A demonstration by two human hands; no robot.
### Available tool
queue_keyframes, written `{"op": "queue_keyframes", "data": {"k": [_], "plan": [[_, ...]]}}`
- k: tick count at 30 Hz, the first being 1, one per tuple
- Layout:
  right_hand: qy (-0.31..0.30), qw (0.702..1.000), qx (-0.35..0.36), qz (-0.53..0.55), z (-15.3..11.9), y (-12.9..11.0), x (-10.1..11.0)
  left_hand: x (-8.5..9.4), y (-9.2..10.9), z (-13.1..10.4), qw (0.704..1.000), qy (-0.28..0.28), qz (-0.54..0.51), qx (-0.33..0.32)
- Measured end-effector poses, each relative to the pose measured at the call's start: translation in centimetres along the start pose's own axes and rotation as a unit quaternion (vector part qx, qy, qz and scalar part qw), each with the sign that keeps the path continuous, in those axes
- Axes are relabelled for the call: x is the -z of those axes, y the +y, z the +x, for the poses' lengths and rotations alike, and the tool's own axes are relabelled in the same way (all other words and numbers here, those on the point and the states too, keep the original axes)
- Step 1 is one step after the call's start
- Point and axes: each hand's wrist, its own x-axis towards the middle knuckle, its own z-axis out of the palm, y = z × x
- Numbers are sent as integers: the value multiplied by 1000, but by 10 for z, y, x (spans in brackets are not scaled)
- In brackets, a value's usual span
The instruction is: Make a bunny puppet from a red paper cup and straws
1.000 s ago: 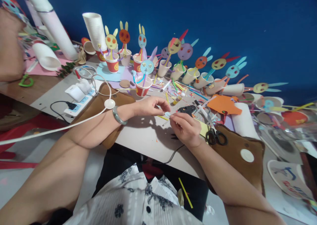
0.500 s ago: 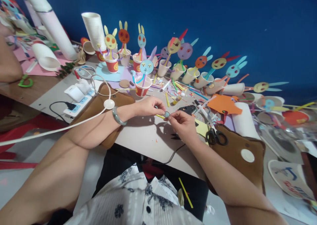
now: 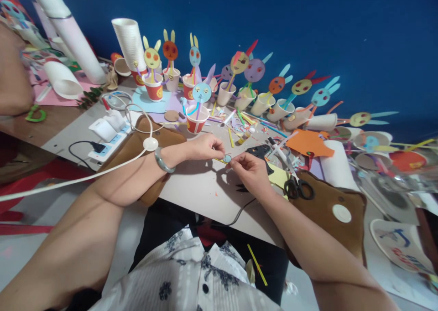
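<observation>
Between my two hands is a small round light-blue piece with a dark edge (image 3: pixel 227 158). The pinched fingertips of my right hand (image 3: pixel 248 168) hold it at its right side. My left hand (image 3: pixel 207 147) is just to its upper left, thumb and index finger pressed together; whatever is between them, if anything, is too small to make out. A thin yellow strip (image 3: pixel 218 160) shows beside the piece. Beyond my left hand, a blue paper rabbit face (image 3: pixel 201 93) stands in a red and white cup (image 3: pixel 197 122).
More rabbit figures in cups line the blue wall. Black scissors (image 3: pixel 299 189) lie on a brown cushion (image 3: pixel 328 220) at right. A power strip (image 3: pixel 111 143) and white cable are at left. A glue gun (image 3: pixel 262 153) lies behind my right hand. Another person's arm (image 3: pixel 13 74) shows far left.
My left fingertips have moved slightly up and left, away from the round piece, which stays at my right fingertips. The other person's arm at far left has shifted.
</observation>
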Motion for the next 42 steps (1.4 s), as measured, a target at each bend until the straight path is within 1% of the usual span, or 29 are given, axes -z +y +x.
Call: {"op": "queue_keyframes", "data": {"k": [2,4,6,8,11,12,14,16,18,20,23,25,28,30,32,33,34,36,39,42], "plan": [[16,998,36,-58,2,0,7,1,-3,2,999,19,35,4],[33,985,81,-147,5,-1,14,3,-6,2,997,27,69,7],[25,959,110,-259,10,-5,19,6,-6,1,995,2,98,1],[-18,920,100,-378,16,-10,18,8,-4,-1,991,-45,125,4],[-124,844,32,-520,27,-23,5,9,4,-5,982,-99,155,30],[-158,820,9,-550,32,-27,-1,9,6,-7,980,-107,160,42],[-194,784,-13,-589,43,-35,-11,9,11,-10,977,-110,171,65],[-208,767,-10,-606,55,-41,-18,9,14,-12,973,-96,191,88],[-205,763,-5,-613,66,-45,-22,8,15,-12,968,-74,219,102],[-182,763,-2,-620,74,-47,-23,7,16,-12,962,-61,241,109],[-142,766,-2,-627,76,-46,-17,6,16,-12,961,-52,243,119],[-132,767,0,-628,69,-43,-6,5,15,-11,963,-44,236,122],[-114,761,14,-639,49,-36,18,2,14,-11,964,-35,234,125],[-97,761,1,-641,34,-32,35,1,14,-10,963,-36,237,126],[-88,770,-13,-632,24,-28,46,0,13,-10,962,-40,239,123],[-90,776,-11,-624,20,-27,48,1,13,-10,962,-43,241,122],[-98,783,-5,-614,19,-26,48,2,12,-10,961,-47,242,123],[-127,796,13,-592,20,-27,39,5,10,-10,960,-58,241,130],[-165,810,14,-562,35,-30,12,13,6,-10,962,-84,223,135],[-188,821,0,-539,58,-32,-16,20,6,-10,961,-97,219,136]]}}
